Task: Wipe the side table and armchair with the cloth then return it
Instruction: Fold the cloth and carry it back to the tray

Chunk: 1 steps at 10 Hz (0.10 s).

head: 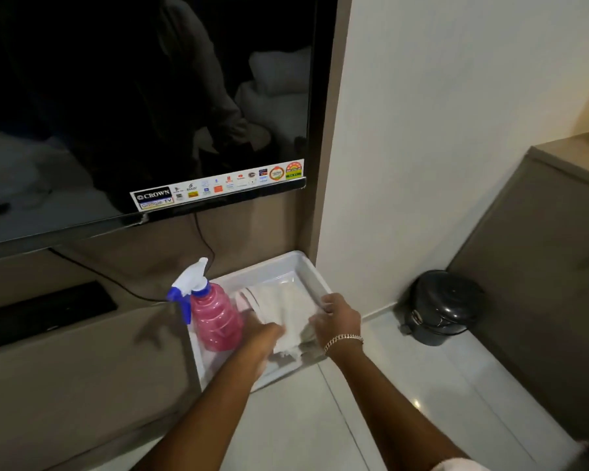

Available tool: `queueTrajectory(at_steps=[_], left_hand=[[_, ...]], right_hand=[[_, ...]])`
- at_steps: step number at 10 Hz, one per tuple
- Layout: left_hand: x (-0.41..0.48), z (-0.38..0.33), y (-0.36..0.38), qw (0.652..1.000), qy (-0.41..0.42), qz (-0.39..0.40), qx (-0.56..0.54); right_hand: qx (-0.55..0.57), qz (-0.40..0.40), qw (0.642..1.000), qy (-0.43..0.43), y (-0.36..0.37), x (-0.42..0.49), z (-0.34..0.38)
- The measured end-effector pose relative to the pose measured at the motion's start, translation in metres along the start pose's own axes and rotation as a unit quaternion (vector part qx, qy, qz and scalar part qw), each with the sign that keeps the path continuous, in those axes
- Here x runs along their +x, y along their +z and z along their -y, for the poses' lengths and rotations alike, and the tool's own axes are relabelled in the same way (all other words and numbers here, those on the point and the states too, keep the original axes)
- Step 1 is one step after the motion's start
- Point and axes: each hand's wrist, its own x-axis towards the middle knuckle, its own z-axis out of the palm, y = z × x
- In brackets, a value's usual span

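A pink spray bottle (215,317) with a blue trigger is standing at the left end of a white tray (306,266) on the counter (82,385) below a television (143,107). Your left hand (264,334) is closing its grip on the white cloth (286,311) lying folded in the tray; your right hand (339,321) is pinching the cloth's right edge. The cloth looks soft, light and floppy, so gathering a bunched fold should be lifting it cleanly. A dark pedal bin (444,307) is sitting on the floor to the right.

The cloth (288,309) is white, and the tray (306,266) is white too. At 9 o'clock of the cloth, the spray bottle (215,317) is pink with a blue-and-white trigger. The bin (444,305) at 3 o'clock is black.
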Motion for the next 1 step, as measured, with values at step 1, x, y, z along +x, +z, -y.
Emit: queueTrajectory(at_steps=[1], left_hand=[[-0.0129, 0.0115, 0.014, 0.977, 0.069, -0.069, 0.191]], right_hand=[[-0.039, -0.095, 0.989, -0.102, -0.0279, -0.0202, -0.0221]])
